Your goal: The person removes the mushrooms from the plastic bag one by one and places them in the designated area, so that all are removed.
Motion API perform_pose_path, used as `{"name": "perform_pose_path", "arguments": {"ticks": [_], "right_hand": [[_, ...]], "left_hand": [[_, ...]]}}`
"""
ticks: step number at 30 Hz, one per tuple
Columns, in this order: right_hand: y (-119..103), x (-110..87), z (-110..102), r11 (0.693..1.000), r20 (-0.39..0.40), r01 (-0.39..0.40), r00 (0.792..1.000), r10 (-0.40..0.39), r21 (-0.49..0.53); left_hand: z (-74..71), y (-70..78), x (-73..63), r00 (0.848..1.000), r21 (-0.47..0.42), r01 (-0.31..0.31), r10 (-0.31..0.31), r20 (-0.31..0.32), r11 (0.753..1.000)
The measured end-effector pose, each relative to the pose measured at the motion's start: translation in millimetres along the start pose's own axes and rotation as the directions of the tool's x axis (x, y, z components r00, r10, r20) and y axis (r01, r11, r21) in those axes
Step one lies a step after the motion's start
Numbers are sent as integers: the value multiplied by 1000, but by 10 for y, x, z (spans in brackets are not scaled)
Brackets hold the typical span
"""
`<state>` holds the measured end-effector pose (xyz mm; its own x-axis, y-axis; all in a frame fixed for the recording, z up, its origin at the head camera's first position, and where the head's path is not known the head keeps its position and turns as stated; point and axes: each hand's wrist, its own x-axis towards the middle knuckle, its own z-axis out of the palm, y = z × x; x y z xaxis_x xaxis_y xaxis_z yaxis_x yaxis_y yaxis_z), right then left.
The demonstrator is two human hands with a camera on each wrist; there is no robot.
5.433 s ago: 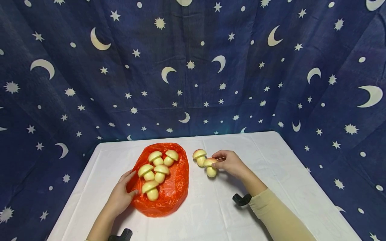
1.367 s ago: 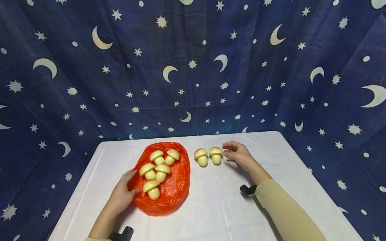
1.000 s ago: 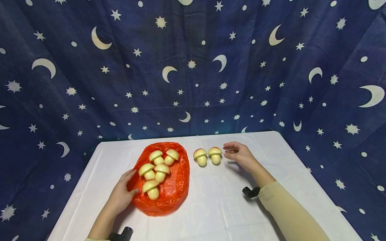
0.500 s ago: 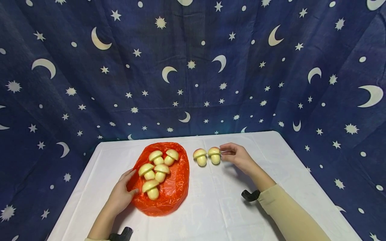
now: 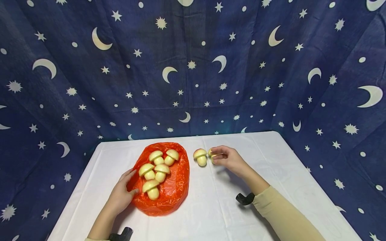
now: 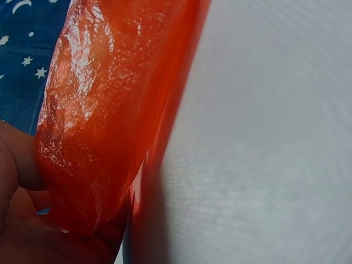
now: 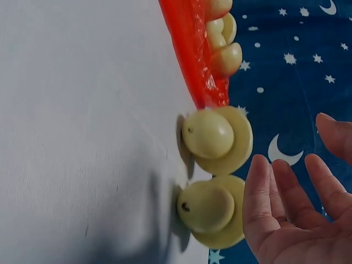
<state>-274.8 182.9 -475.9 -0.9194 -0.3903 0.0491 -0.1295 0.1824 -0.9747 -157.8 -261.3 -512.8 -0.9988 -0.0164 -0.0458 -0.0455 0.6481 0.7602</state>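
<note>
Two cream toy mushrooms with reddish tops lie side by side on the white table, the left mushroom [image 5: 200, 157] in full view. In the head view, my right hand [image 5: 229, 160] hides most of the right mushroom [image 7: 212, 212]. The right wrist view shows that hand's fingers extended, with nothing held between them. My left hand [image 5: 122, 192] holds the left edge of a red plastic bag [image 5: 175, 194], its rim pinched between thumb and fingers. Several more mushrooms [image 5: 150, 189] sit inside the bag's opening.
A white cloth covers the table [image 5: 205, 211]. Behind and on both sides hangs a dark blue curtain [image 5: 193, 83] with moons and stars. A black wrist mount [image 5: 245, 198] is on the right arm, another black mount [image 5: 122, 234] on the left.
The mushroom my right hand held earlier was set down beside the other and let go. The hand then drew back right and has now moved left over it. My left hand stayed put.
</note>
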Motion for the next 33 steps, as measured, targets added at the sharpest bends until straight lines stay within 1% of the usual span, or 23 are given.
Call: {"name": "perform_pose_path", "arguments": {"ticks": [6, 15, 20, 23, 28, 33], "right_hand": [[-27, 22, 108, 1000, 3, 14, 1000, -14, 10], [-80, 89, 305, 998, 29, 1, 1000, -3, 55], [-107, 127, 416, 999, 46, 19, 999, -22, 51], [-105, 146, 486, 997, 68, 29, 997, -33, 69], [-97, 156, 595, 993, 89, 7, 996, -17, 114], [-75, 182, 699, 990, 92, -14, 996, 1, 139]], "left_hand": [[-6, 5, -1, 1000, 2, 6, -6, 3, 1000], [-2, 4, 6, 1000, 7, -2, 2, -9, 1000], [-3, 11, 0, 1000, -3, 1, -1, -4, 1000], [-3, 6, -3, 1000, -7, 2, -2, -3, 1000], [1, -4, 8, 1000, -4, 5, -5, -1, 1000], [1, -8, 16, 1000, -3, 26, -26, 14, 1000]]}}
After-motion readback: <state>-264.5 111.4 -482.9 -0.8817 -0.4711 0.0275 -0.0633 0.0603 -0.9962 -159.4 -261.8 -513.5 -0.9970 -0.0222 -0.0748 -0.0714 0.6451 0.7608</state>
